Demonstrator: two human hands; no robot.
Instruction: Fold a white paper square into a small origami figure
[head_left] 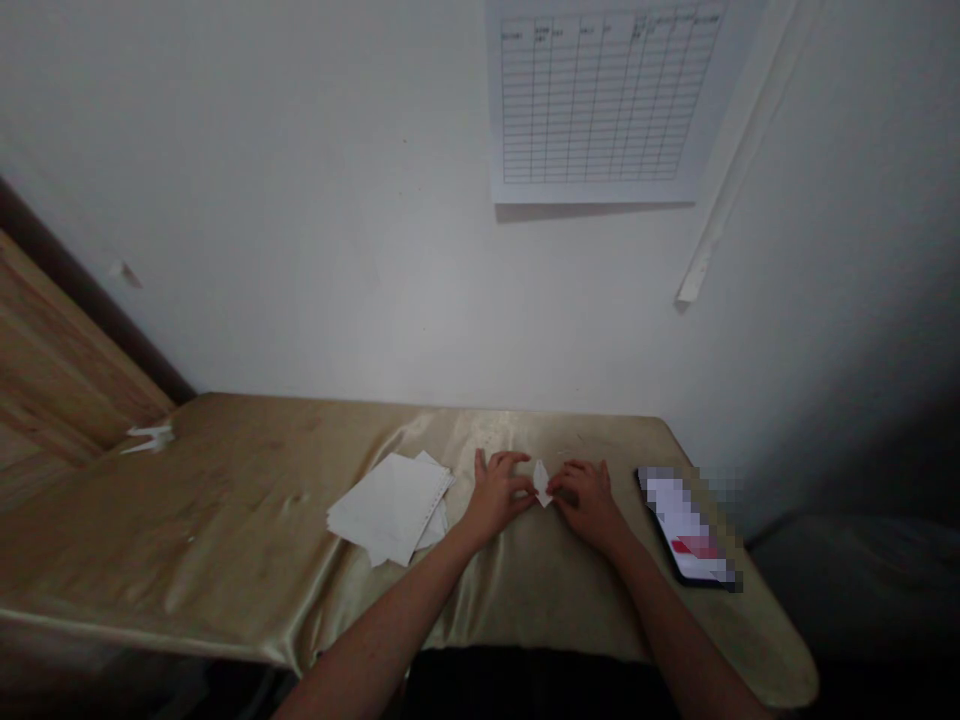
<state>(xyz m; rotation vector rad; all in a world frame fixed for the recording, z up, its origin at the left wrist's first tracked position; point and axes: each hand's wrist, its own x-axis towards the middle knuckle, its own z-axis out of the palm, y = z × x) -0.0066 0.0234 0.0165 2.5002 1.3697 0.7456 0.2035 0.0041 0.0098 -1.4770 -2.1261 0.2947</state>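
Between my two hands is a small piece of white folded paper (541, 484), kite-shaped with its pointed end toward me. My left hand (501, 488) grips its left edge near the lower part with thumb and fingertips, the other fingers raised and bent. On the opposite edge, the fingertips of my right hand (585, 492) pinch the paper. The fingertips partly cover its sides, and the finer folds are too small to make out. Left of my left hand lies a loose stack of white paper sheets (390, 505), with a perforated edge on the right side.
A phone (690, 525) with a lit, blurred screen lies right of my right hand. The table wears a wrinkled gold cloth (225, 520). White scraps (150, 438) lie at the far left, by wooden boards (67, 360). A printed chart (600, 110) hangs on the wall behind.
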